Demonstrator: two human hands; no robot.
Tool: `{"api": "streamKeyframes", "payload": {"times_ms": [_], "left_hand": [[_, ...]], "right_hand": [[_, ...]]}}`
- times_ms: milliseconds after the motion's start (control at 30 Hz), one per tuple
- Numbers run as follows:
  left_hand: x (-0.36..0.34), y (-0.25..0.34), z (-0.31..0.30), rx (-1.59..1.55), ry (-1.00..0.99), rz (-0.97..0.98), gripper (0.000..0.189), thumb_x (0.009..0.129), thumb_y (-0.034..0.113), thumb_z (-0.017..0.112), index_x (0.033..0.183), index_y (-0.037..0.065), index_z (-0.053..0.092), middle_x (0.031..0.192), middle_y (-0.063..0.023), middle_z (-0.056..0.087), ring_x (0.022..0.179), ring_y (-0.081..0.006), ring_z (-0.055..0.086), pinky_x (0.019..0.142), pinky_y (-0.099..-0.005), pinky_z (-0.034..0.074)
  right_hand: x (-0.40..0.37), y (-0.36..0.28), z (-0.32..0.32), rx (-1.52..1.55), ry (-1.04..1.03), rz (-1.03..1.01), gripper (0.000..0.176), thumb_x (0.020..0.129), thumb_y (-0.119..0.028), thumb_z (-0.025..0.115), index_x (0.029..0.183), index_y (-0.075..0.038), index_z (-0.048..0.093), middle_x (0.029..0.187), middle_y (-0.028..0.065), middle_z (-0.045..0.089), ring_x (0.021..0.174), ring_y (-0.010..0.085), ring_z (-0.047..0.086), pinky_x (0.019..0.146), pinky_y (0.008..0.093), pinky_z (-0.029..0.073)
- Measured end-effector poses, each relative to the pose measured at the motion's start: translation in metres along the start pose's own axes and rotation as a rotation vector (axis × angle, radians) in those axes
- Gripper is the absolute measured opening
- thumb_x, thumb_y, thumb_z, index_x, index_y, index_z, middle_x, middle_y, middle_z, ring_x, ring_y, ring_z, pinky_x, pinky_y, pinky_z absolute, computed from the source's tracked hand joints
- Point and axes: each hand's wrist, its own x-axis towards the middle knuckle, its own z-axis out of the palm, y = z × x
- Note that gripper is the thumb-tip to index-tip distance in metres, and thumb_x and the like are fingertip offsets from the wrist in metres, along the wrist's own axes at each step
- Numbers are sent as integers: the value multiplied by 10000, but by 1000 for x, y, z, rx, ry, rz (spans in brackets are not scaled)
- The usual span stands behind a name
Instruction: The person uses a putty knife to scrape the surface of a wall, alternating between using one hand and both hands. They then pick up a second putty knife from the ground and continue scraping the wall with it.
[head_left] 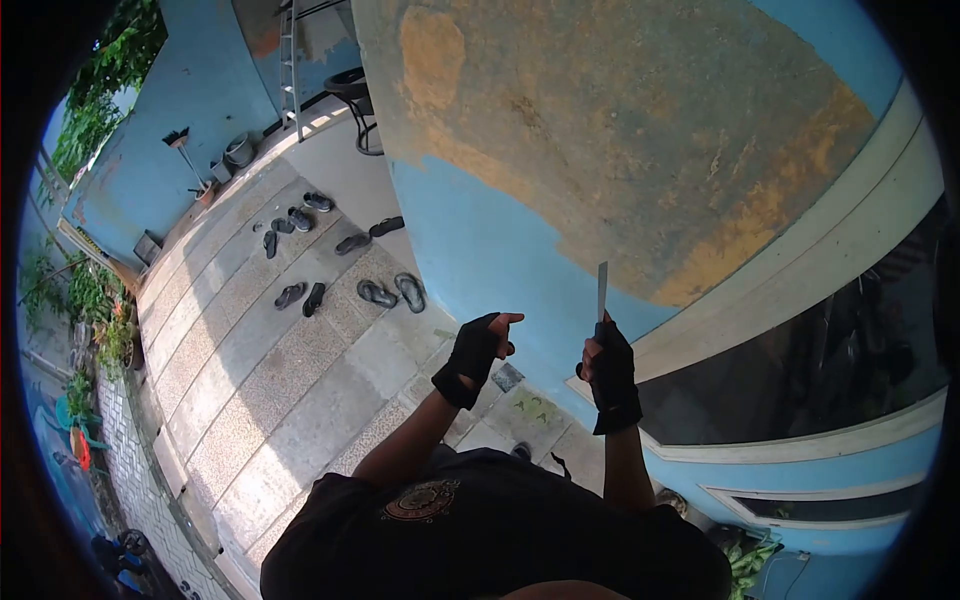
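My right hand (608, 365), in a black fingerless glove, is closed round a scraper (602, 285). Its thin, flat metal blade points up toward the wall. My left hand (480, 350) wears the same kind of glove and is apart from the wall, its index finger stretched out and nothing seen in its grasp. In front of both hands stands a light blue wall (490, 260). Its large bare patch (620, 150) shows grey and ochre where the paint is gone.
At right, a window (820, 350) has a pale frame. Several sandals and shoes (377, 293) lie on the tiled floor (270, 400) to the left. A ladder (290, 70) leans at the back near a dark chair (350, 90); a broom (185, 155) and buckets (239, 150) stand by the far wall.
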Motion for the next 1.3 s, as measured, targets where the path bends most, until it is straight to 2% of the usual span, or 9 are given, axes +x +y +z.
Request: {"api": "streamKeyframes", "payload": {"times_ms": [267,500,667,700,733,833,1033,1200,1300], "left_hand": [[39,67,-61,-7,-106,-14,445,939,51,597,1374,12,510,605,55,374,480,-67,436,531,-248,420],[63,108,-105,260,-530,187,366,998,124,523,1340,-3,500,955,-89,697,786,-116,643,738,-263,537],[74,125,-116,204,-638,163,343,1018,152,501,1325,1,499,1048,-119,693,828,-129,656,764,-267,545],[74,125,-118,163,-659,158,333,1024,157,493,1319,3,504,1048,-121,694,825,-129,657,762,-266,545],[73,126,-120,162,-658,153,333,1024,157,493,1319,3,504,1048,-121,694,825,-129,657,762,-266,545],[73,136,-119,200,-674,203,305,1018,119,486,1297,2,521,1033,-114,695,827,-138,662,761,-268,547],[87,188,-119,511,-775,626,267,992,55,500,1245,-5,561,1015,-111,698,863,-176,685,745,-294,552],[106,196,-111,573,-794,768,265,984,66,528,1237,-2,568,1029,-126,707,850,-195,688,730,-306,551],[100,188,-105,540,-785,796,258,984,65,526,1225,-10,577,1037,-136,710,846,-204,696,728,-309,553]], "right_hand": [[22,-24,72,-642,189,-501,611,894,0,547,1482,-110,423,730,4,505,598,94,503,572,274,458],[13,-64,134,-1020,396,-908,434,888,8,618,1312,-86,601,808,54,513,680,148,520,662,249,445],[6,-106,107,-1052,547,-727,520,921,-15,582,1422,-139,517,893,42,650,769,169,620,728,277,488],[7,-113,98,-1124,517,-804,463,987,-127,560,1443,-178,500,916,14,672,611,73,556,596,236,492],[-2,-131,109,-1061,515,-652,519,929,-44,586,1431,-145,505,887,40,686,779,143,630,732,269,484],[-14,-168,128,-1124,533,-583,475,900,-49,619,1366,-118,560,882,65,698,802,166,655,732,274,490],[-1,-189,136,-1399,547,-923,338,807,18,663,1135,-64,647,893,108,697,686,256,637,673,305,506],[-11,-177,146,-1087,503,-845,324,821,35,656,1127,-71,672,869,70,695,637,152,616,625,281,489],[-17,-166,138,-1270,590,-937,317,830,43,655,1126,-67,681,850,48,692,636,83,590,607,252,470]]}}
